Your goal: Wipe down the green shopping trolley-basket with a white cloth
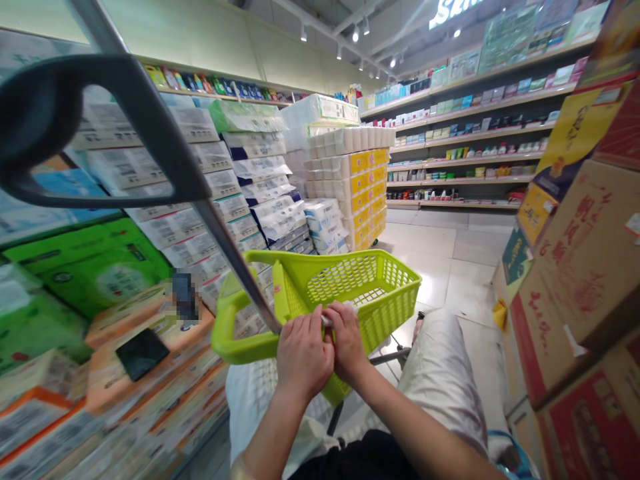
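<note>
My left hand [305, 353] and my right hand [346, 339] are together over the near side of a lime-green plastic shopping cart [373, 283]. Their fingers are curled and meet around a small white thing [327, 321], mostly hidden, whose kind I cannot make out. A metal pole [227, 250] with a dark grey loop handle [150, 127] slants down from the upper left. Its lower end reaches the left hand, and I cannot tell whether they touch. The cart's basket has perforated walls, and its looped handle [245, 350] is to the left of my hands.
Stacked tissue packs [270, 180] and orange-topped packages [195, 327] stand on the left, with a dark flat device [142, 353] lying on top. Cardboard boxes [575, 267] are piled on the right. Stocked shelves [465, 133] line the back beyond the tiled floor [450, 260].
</note>
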A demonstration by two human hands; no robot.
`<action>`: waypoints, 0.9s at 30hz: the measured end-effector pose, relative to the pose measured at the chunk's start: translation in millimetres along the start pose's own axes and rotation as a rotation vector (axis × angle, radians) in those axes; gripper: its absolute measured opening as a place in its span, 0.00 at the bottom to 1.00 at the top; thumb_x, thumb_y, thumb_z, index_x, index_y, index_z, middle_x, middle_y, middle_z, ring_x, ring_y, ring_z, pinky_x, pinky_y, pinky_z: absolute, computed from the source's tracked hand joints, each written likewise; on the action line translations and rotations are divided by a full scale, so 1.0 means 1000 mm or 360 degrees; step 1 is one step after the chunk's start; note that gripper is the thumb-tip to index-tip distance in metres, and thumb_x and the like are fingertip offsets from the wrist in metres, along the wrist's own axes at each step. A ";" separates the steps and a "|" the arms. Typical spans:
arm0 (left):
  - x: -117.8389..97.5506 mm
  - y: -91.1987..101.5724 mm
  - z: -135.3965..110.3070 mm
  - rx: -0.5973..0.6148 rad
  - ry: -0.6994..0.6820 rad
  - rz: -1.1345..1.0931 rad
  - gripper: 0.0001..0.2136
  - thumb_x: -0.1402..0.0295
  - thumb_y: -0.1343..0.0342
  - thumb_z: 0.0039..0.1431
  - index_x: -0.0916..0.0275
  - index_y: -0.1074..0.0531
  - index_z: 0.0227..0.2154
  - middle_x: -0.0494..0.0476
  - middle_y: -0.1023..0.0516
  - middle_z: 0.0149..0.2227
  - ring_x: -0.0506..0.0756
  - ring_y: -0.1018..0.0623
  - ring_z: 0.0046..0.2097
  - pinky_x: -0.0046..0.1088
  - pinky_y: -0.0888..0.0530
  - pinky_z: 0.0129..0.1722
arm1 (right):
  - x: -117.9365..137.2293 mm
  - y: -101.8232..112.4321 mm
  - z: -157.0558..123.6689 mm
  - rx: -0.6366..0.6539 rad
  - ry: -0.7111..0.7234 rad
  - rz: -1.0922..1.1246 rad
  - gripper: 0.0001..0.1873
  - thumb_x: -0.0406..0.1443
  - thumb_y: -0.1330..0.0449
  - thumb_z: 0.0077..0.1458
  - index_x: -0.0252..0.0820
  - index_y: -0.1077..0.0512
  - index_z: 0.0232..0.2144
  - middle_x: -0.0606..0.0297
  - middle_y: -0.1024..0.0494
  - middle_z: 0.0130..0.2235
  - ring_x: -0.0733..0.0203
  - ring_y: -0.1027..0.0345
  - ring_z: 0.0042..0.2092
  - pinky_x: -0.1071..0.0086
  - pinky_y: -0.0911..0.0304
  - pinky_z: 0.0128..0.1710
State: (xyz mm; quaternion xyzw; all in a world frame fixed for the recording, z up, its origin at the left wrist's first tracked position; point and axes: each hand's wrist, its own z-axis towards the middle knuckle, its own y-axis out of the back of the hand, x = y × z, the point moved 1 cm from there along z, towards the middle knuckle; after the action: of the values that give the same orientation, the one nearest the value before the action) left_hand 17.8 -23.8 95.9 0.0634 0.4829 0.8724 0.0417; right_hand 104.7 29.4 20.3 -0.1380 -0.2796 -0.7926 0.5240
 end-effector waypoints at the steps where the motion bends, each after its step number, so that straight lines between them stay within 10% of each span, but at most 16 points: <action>1: 0.000 0.000 0.000 -0.0005 0.0002 -0.0001 0.24 0.74 0.51 0.50 0.68 0.33 0.53 0.63 0.22 0.44 0.61 0.26 0.46 0.38 0.36 0.48 | -0.002 -0.001 0.000 0.0043 0.0023 -0.0017 0.20 0.30 0.52 0.56 0.44 0.35 0.51 0.57 0.31 0.51 0.55 0.41 0.56 0.55 0.48 0.59; 9: -0.002 0.002 -0.005 0.0020 0.0023 0.0093 0.24 0.74 0.51 0.48 0.68 0.32 0.52 0.62 0.23 0.42 0.61 0.27 0.45 0.38 0.37 0.48 | -0.044 0.021 -0.002 0.0032 -0.0145 -0.0299 0.13 0.35 0.52 0.61 0.44 0.32 0.44 0.60 0.26 0.44 0.56 0.39 0.53 0.55 0.55 0.61; 21: -0.007 0.022 0.024 0.0471 0.0209 0.0300 0.17 0.65 0.58 0.60 0.65 0.23 0.33 0.65 0.22 0.33 0.64 0.23 0.39 0.41 0.32 0.39 | -0.017 0.022 0.017 0.0449 0.0045 0.0080 0.12 0.36 0.47 0.59 0.46 0.27 0.43 0.62 0.23 0.42 0.59 0.32 0.44 0.65 0.40 0.49; 27: -0.002 0.010 0.030 0.0618 0.0161 0.0315 0.22 0.65 0.63 0.63 0.64 0.22 0.32 0.65 0.20 0.31 0.63 0.21 0.37 0.37 0.30 0.34 | -0.050 0.030 0.010 0.0061 -0.0200 -0.0259 0.12 0.35 0.51 0.60 0.41 0.28 0.39 0.57 0.25 0.42 0.55 0.36 0.49 0.60 0.45 0.53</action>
State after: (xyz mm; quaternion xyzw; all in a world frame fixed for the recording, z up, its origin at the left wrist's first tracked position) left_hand 24.2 -4.2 119.7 0.0735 0.6346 0.7650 -0.0815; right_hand 151.9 63.7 12.0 -0.1544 -0.3373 -0.8168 0.4419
